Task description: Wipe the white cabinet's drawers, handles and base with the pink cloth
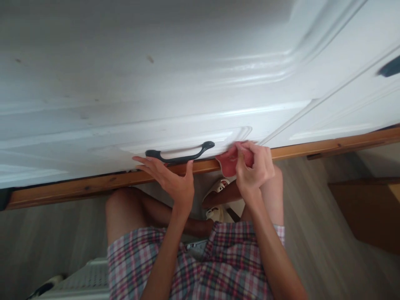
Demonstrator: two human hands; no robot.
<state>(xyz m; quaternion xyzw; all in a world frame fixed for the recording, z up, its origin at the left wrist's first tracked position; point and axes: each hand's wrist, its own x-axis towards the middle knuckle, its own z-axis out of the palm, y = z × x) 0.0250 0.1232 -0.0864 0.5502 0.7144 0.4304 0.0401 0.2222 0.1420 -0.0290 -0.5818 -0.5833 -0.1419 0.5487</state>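
Observation:
A white panelled drawer front [187,133] bears a dark curved handle [181,158] near its lower edge. My left hand [171,179] is open, its fingers spread at the left end and underside of the handle, not wrapped round it. To the right of the handle, my right hand [254,164] is closed on a pinkish-red cloth [229,160]. The cloth lies bunched against the lower right part of the drawer front, close to the wooden strip [84,187] below. Part of the cloth is hidden by my fingers.
Another white front with a dark handle [390,66] stands to the right. A brown box [368,212] rests on the grey wood-look floor [306,241] at right. My knees are close to the wooden strip. Something white and perforated [84,279] is at lower left.

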